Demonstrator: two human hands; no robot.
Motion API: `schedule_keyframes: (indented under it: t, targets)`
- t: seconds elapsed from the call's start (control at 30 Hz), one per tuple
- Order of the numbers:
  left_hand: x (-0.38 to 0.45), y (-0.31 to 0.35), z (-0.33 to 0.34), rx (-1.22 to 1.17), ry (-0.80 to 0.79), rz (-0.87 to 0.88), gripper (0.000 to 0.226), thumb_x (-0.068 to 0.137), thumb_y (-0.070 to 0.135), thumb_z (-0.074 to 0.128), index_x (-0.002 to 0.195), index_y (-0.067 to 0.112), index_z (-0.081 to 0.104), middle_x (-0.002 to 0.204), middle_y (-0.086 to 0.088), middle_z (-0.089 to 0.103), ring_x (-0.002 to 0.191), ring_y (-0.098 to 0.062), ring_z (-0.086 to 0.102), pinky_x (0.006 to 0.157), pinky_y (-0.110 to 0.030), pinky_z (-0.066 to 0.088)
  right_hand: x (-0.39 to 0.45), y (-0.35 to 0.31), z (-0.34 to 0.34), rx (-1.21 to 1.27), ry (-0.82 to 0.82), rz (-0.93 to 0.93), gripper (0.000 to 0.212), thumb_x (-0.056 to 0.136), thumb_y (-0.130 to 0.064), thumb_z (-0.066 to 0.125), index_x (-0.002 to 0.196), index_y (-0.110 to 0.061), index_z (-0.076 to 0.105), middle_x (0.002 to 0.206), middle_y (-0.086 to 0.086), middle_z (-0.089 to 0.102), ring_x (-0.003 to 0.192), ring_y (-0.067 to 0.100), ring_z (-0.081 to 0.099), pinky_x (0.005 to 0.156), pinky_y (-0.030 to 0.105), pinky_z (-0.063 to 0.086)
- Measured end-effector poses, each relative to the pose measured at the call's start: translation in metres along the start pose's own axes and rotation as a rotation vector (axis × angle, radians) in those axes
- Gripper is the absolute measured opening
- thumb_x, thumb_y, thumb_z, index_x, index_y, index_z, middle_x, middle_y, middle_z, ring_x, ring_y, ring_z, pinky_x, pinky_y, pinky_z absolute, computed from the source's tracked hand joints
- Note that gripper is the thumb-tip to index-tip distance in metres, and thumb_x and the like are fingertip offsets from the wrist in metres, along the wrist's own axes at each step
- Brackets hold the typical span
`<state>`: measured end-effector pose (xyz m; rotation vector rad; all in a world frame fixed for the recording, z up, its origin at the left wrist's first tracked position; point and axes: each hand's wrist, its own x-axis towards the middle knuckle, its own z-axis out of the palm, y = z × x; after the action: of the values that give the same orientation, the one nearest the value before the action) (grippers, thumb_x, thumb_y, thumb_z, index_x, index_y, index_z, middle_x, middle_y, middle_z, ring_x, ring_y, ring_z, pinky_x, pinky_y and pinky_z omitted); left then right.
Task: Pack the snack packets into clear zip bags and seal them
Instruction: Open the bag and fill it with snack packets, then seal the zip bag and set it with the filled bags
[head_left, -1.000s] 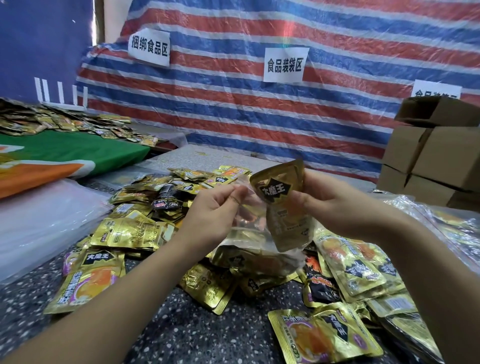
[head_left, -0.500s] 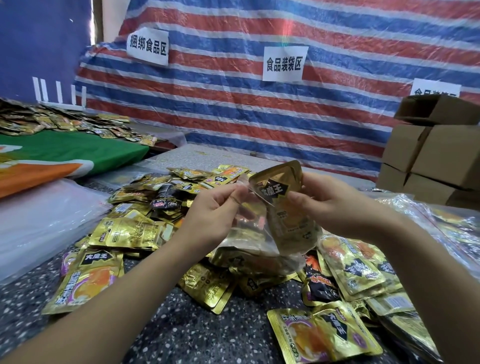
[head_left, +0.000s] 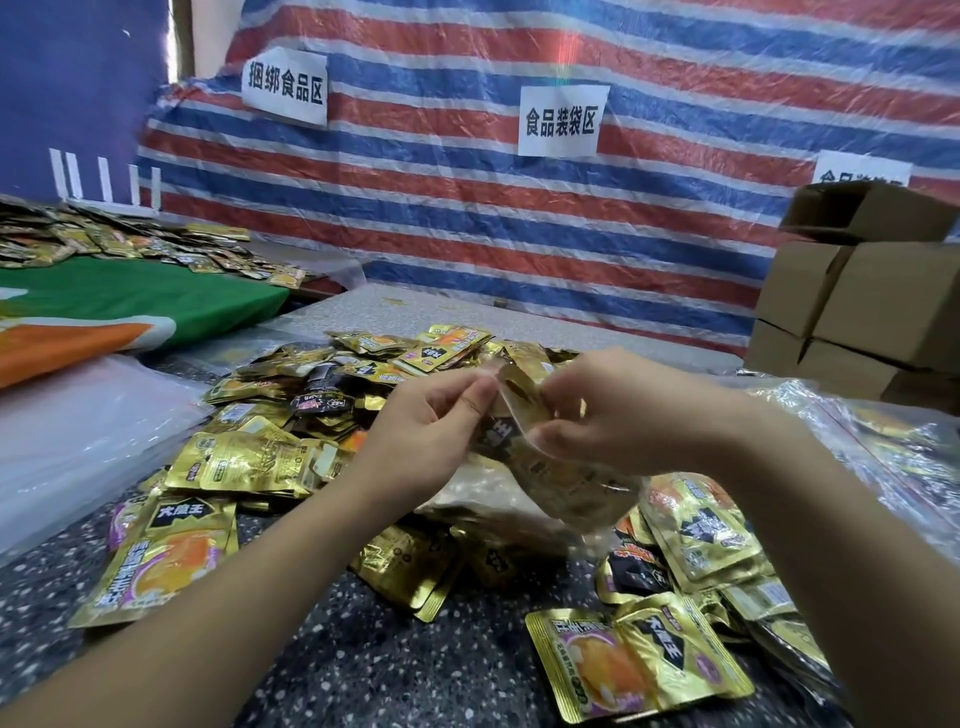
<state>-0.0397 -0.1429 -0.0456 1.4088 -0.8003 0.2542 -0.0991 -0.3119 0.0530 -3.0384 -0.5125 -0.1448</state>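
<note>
Left hand, right hand pinch zip bag; bag mouth hidden.

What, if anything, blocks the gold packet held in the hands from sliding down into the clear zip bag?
Nothing visible does. The right hand pushes the gold packet into the clear zip bag, whose mouth the left hand holds open.
</note>
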Motion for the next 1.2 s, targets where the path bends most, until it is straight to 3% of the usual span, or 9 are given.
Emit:
schedule_keyframes:
  t: [0.17,0.4,0.53,0.63,0.73,0.83,0.93,1.07,1.2]
  targets:
    - [0.002,0.006,-0.004,0.008,0.031,0.031,0.029,0.1,0.028,0.045,0.099,0.025,0.074,0.093,0.007,0.076,0.09,-0.008,0.071,0.075,-0.017,0.053,0.003,0.001,0.001,0.111,0.236,0.057,0.023,0.08,-0.045,0.078,0.075,-0.023,0.074,0.07,-0.008,0.066,0.063,0.009,0.062,0.042,0.015,0.043]
    - [0.004,0.015,0.006,0.075,0.073,0.019,0.026,0.094,0.032,0.05,0.101,0.025,0.074,0.1,0.008,0.074,0.094,-0.007,0.07,0.073,-0.02,0.055,0.005,-0.007,0.007,-0.094,0.249,0.027,0.031,0.079,-0.046,0.078,0.072,-0.017,0.071,0.077,0.0,0.066,0.067,0.016,0.06,0.059,0.039,0.052]
    - [0.016,0.032,0.008,0.035,0.162,-0.032,0.024,0.099,0.025,0.05,0.096,0.022,0.074,0.084,0.001,0.074,0.074,-0.011,0.071,0.059,-0.028,0.058,-0.003,-0.005,-0.01,-0.091,0.383,0.038,0.054,0.087,-0.068,0.045,0.067,-0.022,0.065,0.08,-0.014,0.049,0.067,0.009,0.052,0.056,0.029,0.045]
    - [0.025,0.045,0.012,-0.058,0.191,-0.075,0.028,0.1,0.027,0.048,0.093,0.014,0.071,0.078,0.002,0.074,0.068,-0.012,0.071,0.056,-0.027,0.057,-0.013,-0.008,-0.02,-0.069,0.384,0.025,0.08,0.068,-0.086,0.027,0.084,-0.022,0.073,0.086,-0.016,0.046,0.073,0.004,0.05,0.062,0.029,0.049]
    - [0.035,0.053,0.015,-0.031,0.192,-0.063,0.034,0.102,0.031,0.046,0.091,0.006,0.067,0.085,0.001,0.074,0.073,-0.015,0.071,0.066,-0.03,0.058,-0.02,-0.003,-0.027,-0.114,0.367,0.007,0.049,0.082,-0.066,0.06,0.105,-0.023,0.071,0.095,-0.014,0.046,0.084,0.01,0.054,0.073,0.03,0.049]
    - [0.039,0.059,0.016,-0.035,0.179,-0.035,0.035,0.1,0.035,0.046,0.089,0.01,0.067,0.085,0.004,0.074,0.074,-0.018,0.071,0.068,-0.028,0.057,-0.024,0.003,-0.032,-0.18,0.466,-0.01,0.012,0.095,-0.031,0.066,0.1,-0.023,0.073,0.096,-0.01,0.048,0.089,0.014,0.052,0.083,0.035,0.043]
    - [0.04,0.064,0.018,-0.052,0.156,-0.014,0.033,0.1,0.036,0.045,0.089,0.013,0.067,0.086,0.002,0.074,0.073,-0.02,0.072,0.067,-0.028,0.057,-0.024,0.005,-0.032,-0.227,0.622,0.021,0.008,0.093,-0.03,0.065,0.089,-0.029,0.071,0.09,-0.012,0.052,0.093,0.011,0.039,0.086,0.035,0.026]
    - [0.041,0.062,0.021,-0.067,0.172,-0.066,0.031,0.104,0.031,0.041,0.095,0.012,0.065,0.086,-0.002,0.075,0.074,-0.023,0.072,0.064,-0.029,0.057,-0.022,0.003,-0.032,0.046,0.62,0.091,0.012,0.093,-0.02,0.058,0.094,-0.021,0.046,0.084,-0.006,0.054,0.075,0.018,0.05,0.073,0.043,0.049]
    - [0.033,0.052,0.027,-0.098,0.175,-0.146,0.032,0.105,0.029,0.038,0.094,0.01,0.062,0.078,-0.001,0.074,0.066,-0.02,0.071,0.055,-0.023,0.054,-0.019,-0.001,-0.021,0.096,0.607,0.14,0.014,0.097,-0.026,0.045,0.108,-0.027,0.037,0.083,-0.006,0.055,0.07,0.015,0.055,0.065,0.042,0.05]
